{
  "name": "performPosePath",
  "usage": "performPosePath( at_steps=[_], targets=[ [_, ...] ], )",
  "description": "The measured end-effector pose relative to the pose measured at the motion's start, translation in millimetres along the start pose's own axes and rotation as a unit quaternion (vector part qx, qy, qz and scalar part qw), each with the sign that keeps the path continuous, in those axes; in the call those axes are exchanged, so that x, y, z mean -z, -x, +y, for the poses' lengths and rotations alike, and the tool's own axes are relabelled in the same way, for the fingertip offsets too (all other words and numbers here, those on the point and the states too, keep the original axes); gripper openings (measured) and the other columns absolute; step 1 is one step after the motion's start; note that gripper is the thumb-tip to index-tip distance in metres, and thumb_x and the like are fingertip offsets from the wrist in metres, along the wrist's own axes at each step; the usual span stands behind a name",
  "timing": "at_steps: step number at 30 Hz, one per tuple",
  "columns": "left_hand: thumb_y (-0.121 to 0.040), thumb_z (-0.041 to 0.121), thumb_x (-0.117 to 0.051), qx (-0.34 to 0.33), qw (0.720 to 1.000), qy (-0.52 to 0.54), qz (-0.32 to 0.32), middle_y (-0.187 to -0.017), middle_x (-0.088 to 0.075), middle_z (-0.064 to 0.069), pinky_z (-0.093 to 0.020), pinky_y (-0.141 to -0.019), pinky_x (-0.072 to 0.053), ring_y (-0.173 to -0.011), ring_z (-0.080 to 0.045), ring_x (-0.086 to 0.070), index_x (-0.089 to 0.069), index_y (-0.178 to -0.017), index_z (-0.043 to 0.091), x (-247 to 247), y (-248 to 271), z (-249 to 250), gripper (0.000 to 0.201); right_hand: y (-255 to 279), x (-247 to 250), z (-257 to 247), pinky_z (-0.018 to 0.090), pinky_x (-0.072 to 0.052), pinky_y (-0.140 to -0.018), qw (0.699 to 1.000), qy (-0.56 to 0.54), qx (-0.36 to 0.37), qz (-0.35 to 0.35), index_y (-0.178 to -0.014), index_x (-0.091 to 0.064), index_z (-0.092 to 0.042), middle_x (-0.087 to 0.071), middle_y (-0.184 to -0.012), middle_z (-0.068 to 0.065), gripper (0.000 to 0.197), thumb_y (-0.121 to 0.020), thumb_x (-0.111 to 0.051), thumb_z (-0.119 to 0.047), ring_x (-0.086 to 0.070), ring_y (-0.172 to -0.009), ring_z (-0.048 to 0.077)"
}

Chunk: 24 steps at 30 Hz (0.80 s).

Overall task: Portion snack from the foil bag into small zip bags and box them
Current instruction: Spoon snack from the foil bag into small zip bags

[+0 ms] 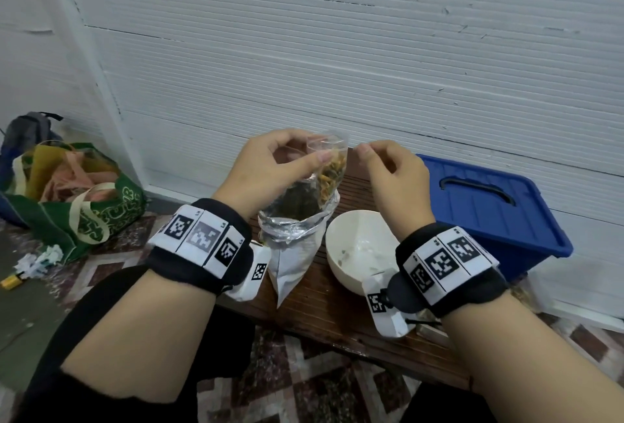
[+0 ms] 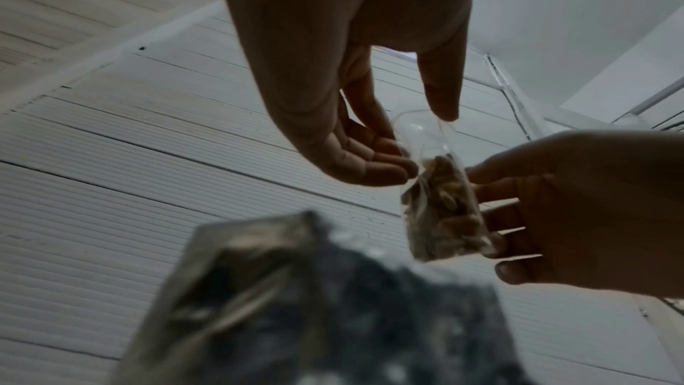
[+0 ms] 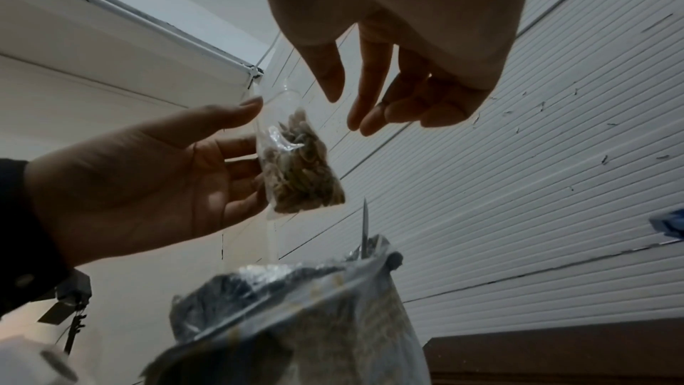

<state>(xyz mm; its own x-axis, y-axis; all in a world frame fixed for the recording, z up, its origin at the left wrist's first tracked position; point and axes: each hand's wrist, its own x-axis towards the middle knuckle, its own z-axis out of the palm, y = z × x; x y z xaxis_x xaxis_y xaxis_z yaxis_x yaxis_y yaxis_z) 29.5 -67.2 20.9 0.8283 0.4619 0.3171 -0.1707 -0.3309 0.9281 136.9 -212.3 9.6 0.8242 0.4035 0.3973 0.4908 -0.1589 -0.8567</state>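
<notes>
A small clear zip bag [image 1: 332, 169], partly filled with yellow-brown snack pieces, hangs above the open silver foil bag [image 1: 293, 250]. My left hand [image 1: 310, 154] pinches the zip bag near its top, thumb on one side and fingers on the other. From the left wrist view the zip bag [image 2: 440, 210] dangles below that hand [image 2: 422, 142]. My right hand [image 1: 368, 150] hovers just right of the bag with loosely curled fingers, holding nothing. In the right wrist view the right hand [image 3: 344, 110] stays apart from the zip bag [image 3: 300, 169]. The foil bag [image 3: 296, 318] stands below.
The foil bag stands on a low dark wooden bench [image 1: 320, 318] beside a white bowl [image 1: 358, 247]. A blue lidded box [image 1: 489, 213] sits to the right by the white wall. A green tote bag [image 1: 77, 196] lies on the floor at left.
</notes>
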Motion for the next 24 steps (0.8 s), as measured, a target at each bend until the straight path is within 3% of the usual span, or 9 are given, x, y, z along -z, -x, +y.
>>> performPosePath(
  at_steps=[6, 8, 12, 17, 24],
  targets=[
    [-0.067, 0.042, -0.077, 0.007, 0.999, 0.004, -0.042, -0.100, -0.074, 0.000, -0.042, -0.088, -0.057, -0.094, -0.019, -0.070, -0.072, -0.100, 0.021, -32, 6, 8, 0.039, 11, 31, 8, 0.032, -0.050, -0.080, 0.999, -0.050, 0.011, 0.018, -0.086, -0.071, -0.028, -0.069, -0.082, -0.009, 0.018, -0.094, -0.056, -0.033, -0.064, -0.086, 0.011],
    [-0.066, 0.043, -0.083, 0.016, 0.999, 0.009, -0.050, -0.099, -0.075, 0.002, -0.045, -0.089, -0.056, -0.094, -0.019, -0.070, -0.073, -0.102, 0.021, -47, 9, 7, 0.043, 18, 43, 13, 0.030, -0.050, -0.075, 0.998, -0.059, 0.010, 0.013, -0.085, -0.071, -0.028, -0.069, -0.075, -0.010, 0.016, -0.094, -0.057, -0.031, -0.064, -0.078, 0.008],
    [-0.071, 0.034, -0.081, 0.026, 0.998, -0.008, -0.061, -0.094, -0.075, 0.000, -0.047, -0.087, -0.056, -0.090, -0.021, -0.071, -0.072, -0.096, 0.027, -78, 12, 2, 0.028, 31, 69, 20, 0.020, -0.050, -0.067, 0.998, -0.055, -0.006, 0.018, -0.080, -0.071, -0.023, -0.069, -0.069, -0.009, 0.020, -0.094, -0.057, -0.027, -0.065, -0.070, 0.004],
    [-0.078, 0.027, -0.078, 0.037, 0.995, -0.023, -0.088, -0.092, -0.074, 0.000, -0.044, -0.086, -0.057, -0.088, -0.021, -0.070, -0.070, -0.094, 0.026, -114, 21, 1, 0.018, 46, 102, 39, 0.023, -0.053, -0.071, 0.996, -0.046, -0.039, 0.058, -0.087, -0.074, -0.014, -0.070, -0.074, 0.002, 0.027, -0.097, -0.053, -0.029, -0.066, -0.073, 0.009],
    [-0.079, 0.029, -0.078, 0.067, 0.990, -0.016, -0.125, -0.095, -0.073, 0.003, -0.037, -0.086, -0.057, -0.087, -0.015, -0.070, -0.071, -0.098, 0.019, -154, 31, -6, 0.022, 65, 140, 68, 0.023, -0.050, -0.068, 0.984, -0.063, -0.091, 0.137, -0.080, -0.071, -0.019, -0.068, -0.071, 0.003, 0.026, -0.097, -0.053, -0.028, -0.062, -0.067, 0.009]
  ],
)
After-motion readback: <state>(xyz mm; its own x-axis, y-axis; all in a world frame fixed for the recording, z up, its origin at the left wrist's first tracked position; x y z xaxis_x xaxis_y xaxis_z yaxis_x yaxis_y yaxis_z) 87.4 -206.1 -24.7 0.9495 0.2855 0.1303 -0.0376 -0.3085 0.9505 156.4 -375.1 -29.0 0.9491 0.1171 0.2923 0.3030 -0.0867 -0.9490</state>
